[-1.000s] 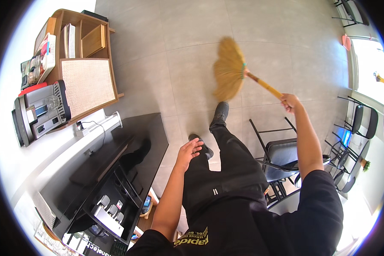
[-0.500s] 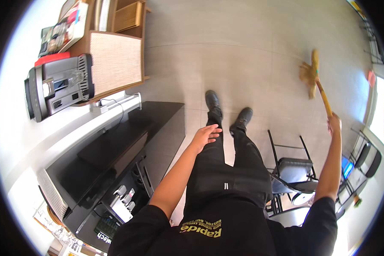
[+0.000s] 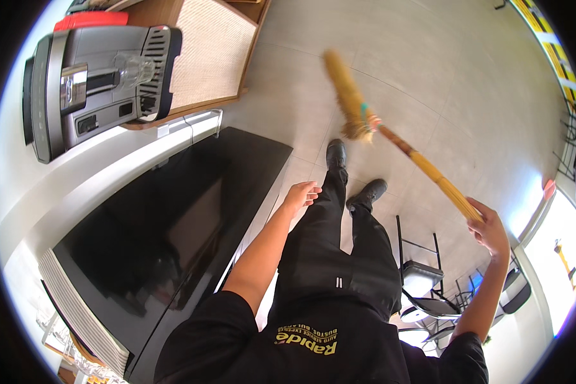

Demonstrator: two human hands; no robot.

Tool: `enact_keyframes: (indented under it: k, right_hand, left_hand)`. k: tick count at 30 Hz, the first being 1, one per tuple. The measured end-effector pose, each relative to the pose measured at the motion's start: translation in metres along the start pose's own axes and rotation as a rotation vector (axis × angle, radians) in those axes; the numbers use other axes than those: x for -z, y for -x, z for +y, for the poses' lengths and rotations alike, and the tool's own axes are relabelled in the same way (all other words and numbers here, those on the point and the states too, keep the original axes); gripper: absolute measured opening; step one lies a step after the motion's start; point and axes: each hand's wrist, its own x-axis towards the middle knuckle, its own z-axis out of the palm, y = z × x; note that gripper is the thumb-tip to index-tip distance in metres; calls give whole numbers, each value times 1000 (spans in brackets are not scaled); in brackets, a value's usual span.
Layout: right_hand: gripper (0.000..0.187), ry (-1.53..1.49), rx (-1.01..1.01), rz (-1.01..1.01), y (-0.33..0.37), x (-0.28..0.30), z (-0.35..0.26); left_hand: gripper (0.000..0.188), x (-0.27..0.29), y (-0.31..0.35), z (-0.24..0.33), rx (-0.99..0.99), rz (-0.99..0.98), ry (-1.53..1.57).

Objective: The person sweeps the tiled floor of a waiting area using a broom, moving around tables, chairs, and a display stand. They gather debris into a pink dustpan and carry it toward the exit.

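Straw-coloured broom with a long yellow-brown stick handle (image 3: 408, 148) reaches from the right hand (image 3: 491, 228) up and leftward over the floor; that hand's fingers are wrapped round the end of the handle, pressed firmly to it; the bound bristle head (image 3: 345, 89), tied with a turquoise band (image 3: 364, 111), is blurred and lies ahead of the feet, and whether it touches the large grey floor tiles (image 3: 422, 70) I cannot tell; the left hand (image 3: 303, 195) is empty, its fingers loosely bent and a little apart, in front of the left trouser leg; below the hands, the black short-sleeved shirt (image 3: 358, 358) bears printed yellow lettering (image 3: 306, 340), large with smaller lines, upside down in this view; two short white marks show on the black trousers (image 3: 313, 272); to the left stands a glossy black cabinet (image 3: 166, 224), and beyond it a grey-and-black machine (image 3: 102, 83) with a small mark on its silvery panel; black-framed chairs (image 3: 422, 278) stand near the right forearm; a yellow-and-black patterned strip (image 3: 547, 45) edges the far right, too small to read.
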Motion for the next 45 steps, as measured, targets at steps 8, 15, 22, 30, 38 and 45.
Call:
enact_keyframes:
  k: [8,15,22,30,38,45]
  right_hand:
    - [52,636,467,-324,-98,-167,-233]
    - [47,465,669,-335,-136,-330,-289]
    - [29,40,-12,-581,-276,-444,-361]
    - [43,148,-44,-603,-298,-364,-320]
    - [22,131,-130,-473,-301,-251,-269]
    - [45,49,-145,-385,-269,-123,-217]
  left_hand:
    - [39,20,-11,-29,17,65,135]
    - [39,17,-27,-39,38,89,274]
    - [40,15,-30,-4,15,98,285]
    - [39,33,-29,-5,6,79,349]
    - [39,23,-28,7,11,60,233]
    - [41,11,-20,20,-21,98,212]
